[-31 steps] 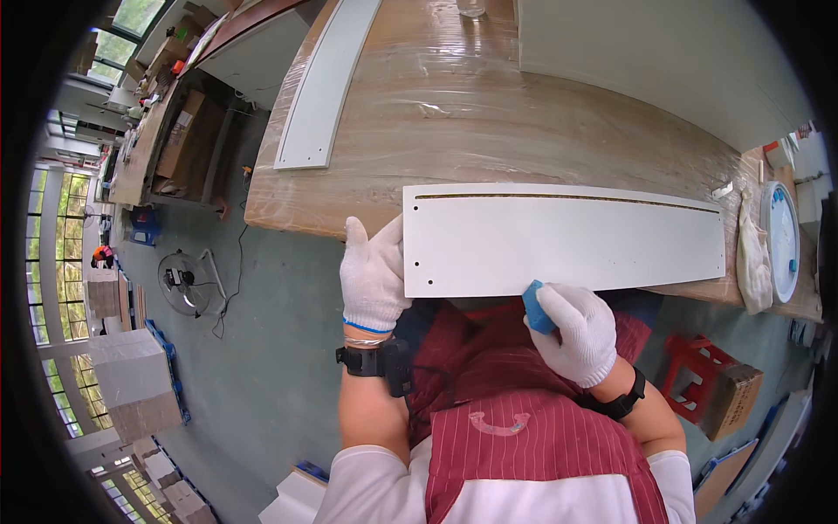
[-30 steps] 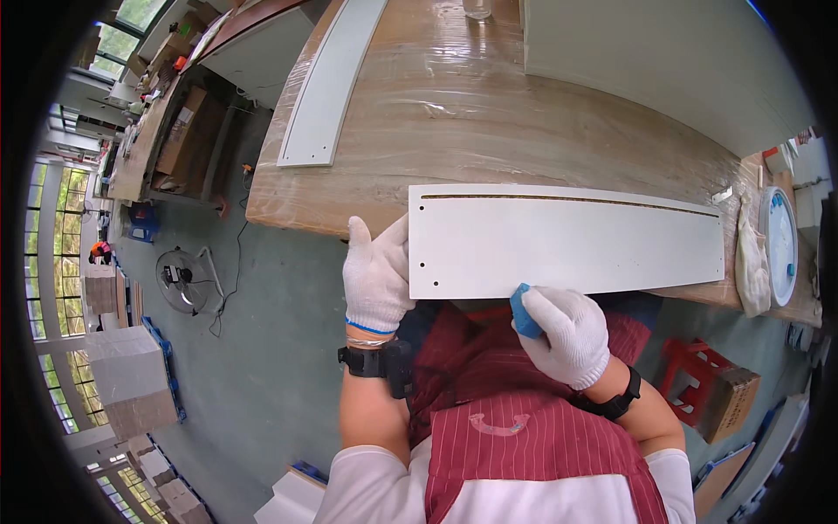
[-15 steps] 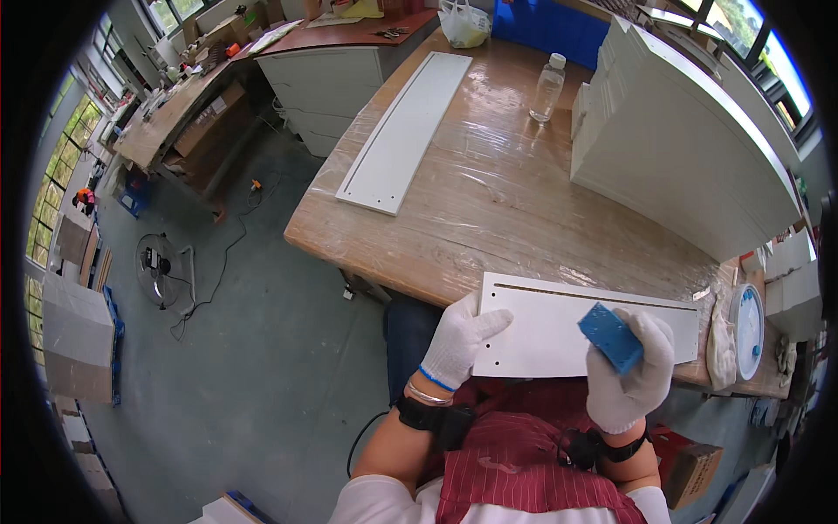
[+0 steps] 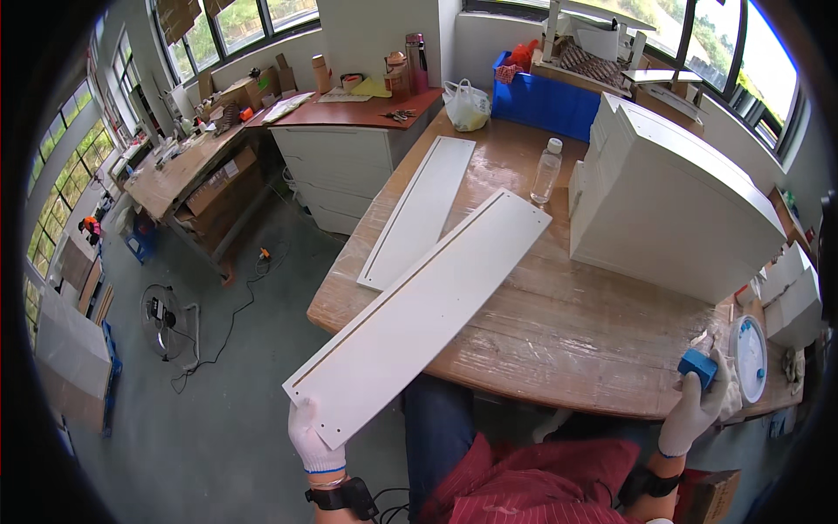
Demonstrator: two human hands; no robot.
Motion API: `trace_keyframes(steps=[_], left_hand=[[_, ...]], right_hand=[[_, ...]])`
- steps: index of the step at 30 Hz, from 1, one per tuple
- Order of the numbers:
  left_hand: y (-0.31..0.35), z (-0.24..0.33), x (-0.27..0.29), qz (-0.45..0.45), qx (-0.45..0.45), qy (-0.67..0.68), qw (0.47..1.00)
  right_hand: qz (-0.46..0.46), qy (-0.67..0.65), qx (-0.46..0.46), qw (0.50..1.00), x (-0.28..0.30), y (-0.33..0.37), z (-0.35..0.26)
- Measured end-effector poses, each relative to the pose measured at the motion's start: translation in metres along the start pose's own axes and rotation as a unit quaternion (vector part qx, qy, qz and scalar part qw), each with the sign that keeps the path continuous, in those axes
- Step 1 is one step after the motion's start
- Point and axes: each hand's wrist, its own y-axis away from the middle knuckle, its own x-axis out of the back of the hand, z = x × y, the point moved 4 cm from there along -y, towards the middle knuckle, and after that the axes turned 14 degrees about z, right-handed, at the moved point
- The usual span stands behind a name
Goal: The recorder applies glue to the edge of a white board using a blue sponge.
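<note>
In a white knit glove, my left hand (image 4: 316,438) grips the near end of a long white panel (image 4: 423,314). The panel slants up and to the right, its far end over the table and its near end past the table's edge. A narrow groove runs along its left side, and small holes show near the ends. My gloved right hand (image 4: 696,415) holds a blue sponge block (image 4: 698,367) by the table's right front. A second white grooved panel (image 4: 423,205) lies on the table, partly hidden behind the held one.
A stack of white panels (image 4: 672,201) stands at the table's (image 4: 576,341) right. Near it are a clear bottle (image 4: 547,170), a blue bin (image 4: 541,105) and a white plastic bag (image 4: 467,106). A round white-lidded bucket (image 4: 749,358) sits at far right, a fan (image 4: 164,323) on the floor.
My left hand has swung the panel from lying across in front of me to a slant up and right. My right hand moved right with the sponge block, away from the panel. The view has tilted up.
</note>
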Motion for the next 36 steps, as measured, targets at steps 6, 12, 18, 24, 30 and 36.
trace_keyframes(steps=[6, 12, 18, 24, 30, 36], left_hand=[[-0.051, -0.079, -0.093, -0.02, 0.086, 0.107, 0.99], [-0.13, -0.137, -0.147, 0.016, 0.13, 0.073, 0.989], [-0.153, -0.147, -0.155, 0.01, 0.112, 0.041, 0.993], [-0.143, -0.107, -0.15, 0.014, 0.081, -0.274, 0.958], [-0.122, -0.099, -0.17, -0.077, -0.297, -0.657, 0.689], [-0.141, -0.112, -0.181, -0.11, -0.363, -0.794, 0.475]], right_hand=[[-0.019, 0.001, 0.044, 0.999, 0.005, 0.0, -0.008], [-0.019, 0.021, 0.019, 0.999, 0.032, -0.001, 0.002], [-0.015, 0.027, -0.021, 0.999, 0.032, 0.002, 0.016], [-0.054, 0.03, -0.023, 0.998, 0.037, -0.002, 0.038], [-0.08, 0.003, -0.053, 0.995, 0.031, 0.002, 0.053], [-0.097, 0.074, 0.075, 0.99, 0.029, -0.019, 0.048]])
